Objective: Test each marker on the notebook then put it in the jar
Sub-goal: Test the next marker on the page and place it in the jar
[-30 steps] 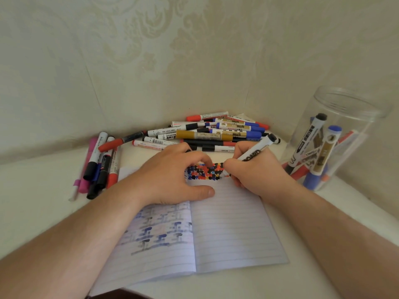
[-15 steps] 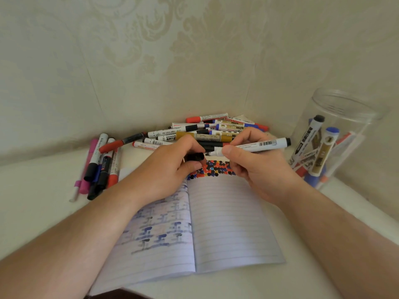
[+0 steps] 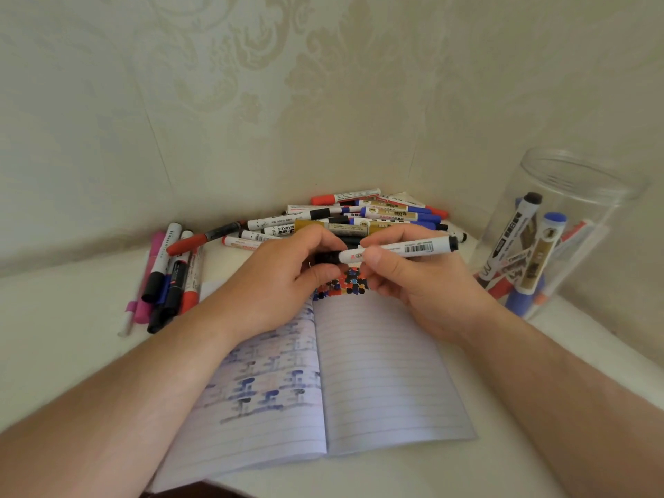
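An open lined notebook [image 3: 381, 372] lies on the table, with a patch of coloured test marks [image 3: 345, 285] at the top of its right page. My right hand [image 3: 413, 282] grips a white marker [image 3: 413, 249] held level above those marks. My left hand [image 3: 284, 278] pinches the marker's black cap [image 3: 328, 257] against the marker's left end. A clear plastic jar [image 3: 575, 195] stands at the right with several markers [image 3: 531, 253] inside.
A pile of markers [image 3: 359, 219] lies in the wall corner behind my hands. Another small group of markers [image 3: 169, 274] lies at the left of the notebook. The walls close in behind and at the right. The left page shows bled-through ink.
My right hand lifted the marker off the page and turned it level. My left hand left the notebook page and brought the black cap up to the marker's tip.
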Tool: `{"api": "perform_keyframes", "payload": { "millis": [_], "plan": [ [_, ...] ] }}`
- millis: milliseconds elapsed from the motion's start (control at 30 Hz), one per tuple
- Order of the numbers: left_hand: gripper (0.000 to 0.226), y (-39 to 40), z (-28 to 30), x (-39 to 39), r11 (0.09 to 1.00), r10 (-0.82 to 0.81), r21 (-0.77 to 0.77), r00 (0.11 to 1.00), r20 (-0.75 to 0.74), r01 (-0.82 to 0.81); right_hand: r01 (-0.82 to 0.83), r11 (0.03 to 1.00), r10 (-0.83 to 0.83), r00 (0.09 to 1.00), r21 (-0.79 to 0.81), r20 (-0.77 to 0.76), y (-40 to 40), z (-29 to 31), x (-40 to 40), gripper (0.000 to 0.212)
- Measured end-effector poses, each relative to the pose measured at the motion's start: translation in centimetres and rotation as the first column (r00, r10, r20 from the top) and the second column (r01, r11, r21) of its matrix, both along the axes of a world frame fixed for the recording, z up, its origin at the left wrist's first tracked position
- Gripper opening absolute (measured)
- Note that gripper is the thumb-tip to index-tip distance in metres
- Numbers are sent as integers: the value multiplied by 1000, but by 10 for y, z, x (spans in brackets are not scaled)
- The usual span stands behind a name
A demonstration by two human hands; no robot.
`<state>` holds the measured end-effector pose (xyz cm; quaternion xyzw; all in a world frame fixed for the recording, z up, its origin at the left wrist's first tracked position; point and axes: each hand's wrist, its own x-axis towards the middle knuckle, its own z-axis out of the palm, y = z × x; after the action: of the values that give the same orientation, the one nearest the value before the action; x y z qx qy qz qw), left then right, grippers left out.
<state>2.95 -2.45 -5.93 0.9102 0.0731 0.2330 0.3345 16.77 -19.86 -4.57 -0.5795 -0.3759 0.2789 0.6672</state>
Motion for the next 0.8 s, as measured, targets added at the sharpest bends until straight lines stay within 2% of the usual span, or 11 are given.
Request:
{"api": "perform_keyframes", "payload": {
  "millis": [100, 200, 300, 400, 467, 567, 667, 733, 800],
  "plan": [
    [27, 1, 1, 0, 1000, 28, -10, 995, 95, -27, -91, 994, 102, 965, 60, -243, -3, 6, 2, 42],
    [29, 0, 4, 1, 995, 83, -60, 983, 161, -75, -108, 992, 125, 938, 70, -325, -5, 12, 2, 62],
    [31, 0, 3, 0, 992, 84, -103, 989, 122, -72, 64, 998, -61, 945, -3, -321, -1, 13, 3, 43],
    [37, -2, 5, -2, 975, -30, -215, 994, 101, 51, 282, 959, -280, 913, -36, -295, 0, 11, 10, 20],
    [37, -6, 6, -2, 961, -114, -248, 992, 45, 122, 351, 936, -349, 903, -35, -252, 2, 7, 14, 17],
    [27, -10, 5, -1, 950, -147, -280, 989, -20, 136, 414, 910, -411, 902, -8, -131, 9, 2, 12, 15],
    [32, -11, 3, -1, 981, -133, -156, 985, -107, 115, 433, 901, -433, 901, 3, 15, 15, -3, 7, 4],
    [31, -11, 1, -1, 994, -99, -57, 987, -125, 93, 438, 898, -439, 896, 26, 71, 19, -4, 4, 9],
    [30, -9, -2, -1, 995, -88, -54, 990, -113, 83, 455, 889, -458, 882, 50, 116, 22, -5, 3, 12]
  ]
}}
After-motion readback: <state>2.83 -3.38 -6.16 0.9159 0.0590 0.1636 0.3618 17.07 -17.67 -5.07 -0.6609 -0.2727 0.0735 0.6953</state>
